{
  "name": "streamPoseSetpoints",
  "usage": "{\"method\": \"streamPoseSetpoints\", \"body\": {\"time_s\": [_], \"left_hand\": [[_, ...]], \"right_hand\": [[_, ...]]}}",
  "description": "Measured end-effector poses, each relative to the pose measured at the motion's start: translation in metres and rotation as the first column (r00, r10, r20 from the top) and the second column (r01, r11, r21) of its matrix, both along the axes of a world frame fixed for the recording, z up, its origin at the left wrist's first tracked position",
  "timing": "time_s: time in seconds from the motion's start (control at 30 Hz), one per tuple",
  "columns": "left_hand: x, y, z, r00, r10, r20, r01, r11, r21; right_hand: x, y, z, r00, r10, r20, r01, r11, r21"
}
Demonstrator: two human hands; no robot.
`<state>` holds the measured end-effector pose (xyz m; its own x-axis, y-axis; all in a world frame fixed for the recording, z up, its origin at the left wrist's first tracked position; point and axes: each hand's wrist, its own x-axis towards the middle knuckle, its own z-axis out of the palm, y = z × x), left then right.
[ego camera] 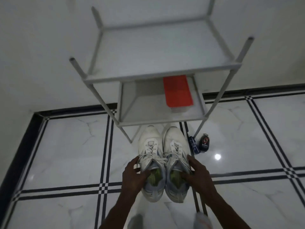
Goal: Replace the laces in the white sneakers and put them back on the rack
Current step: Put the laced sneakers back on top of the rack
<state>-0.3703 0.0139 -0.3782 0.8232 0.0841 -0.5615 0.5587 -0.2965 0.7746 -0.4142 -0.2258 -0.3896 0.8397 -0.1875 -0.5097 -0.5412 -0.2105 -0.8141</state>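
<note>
Two white sneakers with grey trim, green insoles and white laces are side by side over the tiled floor, toes pointing at the rack. My left hand (134,176) grips the left sneaker (151,156) at its collar, fingers curled into the opening. In the same way my right hand (197,175) grips the right sneaker (175,152) by its collar and outer side. The grey metal shoe rack (158,75) stands just beyond the toes, its shelves seen from above.
An orange flat box (177,90) lies on the rack's lower shelf at the right. A blue packet (194,144) and a small black round device (204,141) lie on the floor by the rack's right front leg. White walls rise behind the rack.
</note>
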Motion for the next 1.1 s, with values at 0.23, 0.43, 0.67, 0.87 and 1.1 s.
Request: {"method": "streamPoseSetpoints", "body": {"time_s": [0.23,0.43,0.67,0.87,1.1], "left_hand": [[-0.018,-0.001,0.155,0.996,0.032,0.084,-0.034,0.999,0.015],[-0.018,-0.007,0.248,0.984,0.075,0.16,-0.079,0.997,0.019],[-0.005,-0.021,0.321,0.965,0.103,0.24,-0.115,0.993,0.036],[0.022,-0.035,0.356,0.948,0.134,0.289,-0.147,0.989,0.024],[0.101,-0.035,0.363,0.951,0.143,0.276,-0.163,0.985,0.05]], "right_hand": [[-0.009,-0.003,0.155,1.0,0.016,0.024,-0.017,0.999,0.029],[0.0,-0.008,0.257,0.995,0.019,0.094,-0.023,0.999,0.04],[0.018,-0.019,0.329,0.984,0.013,0.179,-0.024,0.998,0.058],[0.051,-0.033,0.368,0.976,0.026,0.218,-0.039,0.998,0.058],[0.137,-0.034,0.38,0.968,0.093,0.231,-0.093,0.996,-0.007]]}}
